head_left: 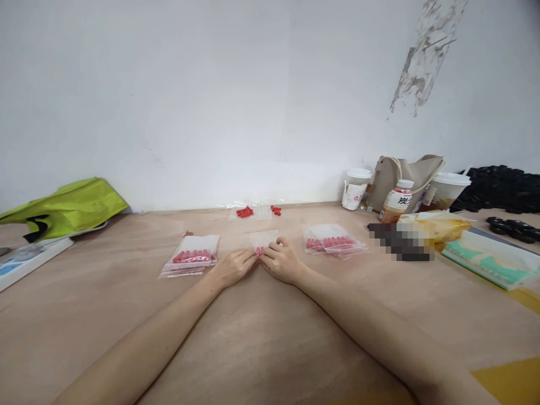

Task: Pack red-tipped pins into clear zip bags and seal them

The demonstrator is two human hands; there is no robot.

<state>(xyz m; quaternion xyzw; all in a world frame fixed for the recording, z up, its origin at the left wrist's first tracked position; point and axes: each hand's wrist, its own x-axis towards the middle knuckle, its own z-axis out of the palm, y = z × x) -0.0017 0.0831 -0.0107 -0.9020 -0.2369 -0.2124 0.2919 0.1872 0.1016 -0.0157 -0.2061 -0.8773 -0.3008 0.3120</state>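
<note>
Here a small clear bag (264,241) lies flat on the table (261,337), straight ahead of the person, with its near edge under the fingertips of both hands. The left hand (233,268) rests palm down with its fingers stretched toward the bag's lower left corner, touching it. The right hand (282,261) sits just beside the left, its fingers curled and pinching the bag's near edge, where a bit of red shows between the two hands. Neither hand lifts the bag; it stays pressed to the table

To the left of the bag, near the left hand but apart from it, lies a stack of filled bags (190,256) holding red pieces in a row. To the right, near the right hand, lies a second stack of filled bags (333,241), fanned out a little. Farther back, by the wall, loose red pieces (244,211) lie on clear plastic

At the far right stand a white-capped bottle (396,202) with dark Chinese characters on its label, too small to read in full, a paper cup (356,189) with a red mark, a lidded drink cup (447,190) and a beige bag (407,171). A pile of black parts (502,188) lies beyond them. At the far left a lime-green bag (63,207) rests on the table
</note>
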